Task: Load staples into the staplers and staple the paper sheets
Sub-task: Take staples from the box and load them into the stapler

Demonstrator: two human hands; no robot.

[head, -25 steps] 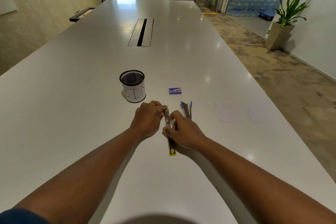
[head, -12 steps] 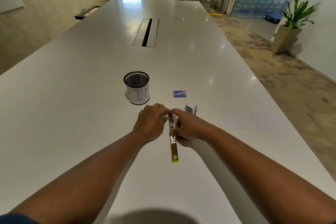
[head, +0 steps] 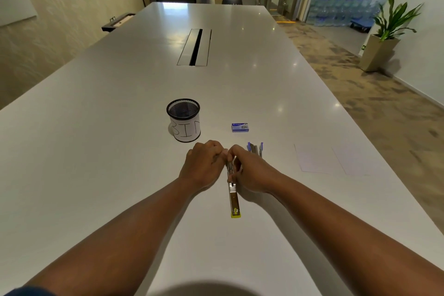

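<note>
White desk [head: 120, 151] carries everything within reach. Both hands pinch the far end of the opened yellow stapler [head: 233, 196], left hand [head: 204, 167] steadying, right hand [head: 249, 170] apparently seating staples; staple box [head: 240, 127], blue stapler [head: 255, 148] and paper sheets [head: 322, 160] lie alongside.

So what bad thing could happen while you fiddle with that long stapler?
Both hands, left hand and right hand, pinch the far end of the opened yellow-tipped metal stapler. Fingertips sit at the staple channel, so a snap shut might nip them. The white paper sheets lie near the white table's edge and might slide off.
</note>
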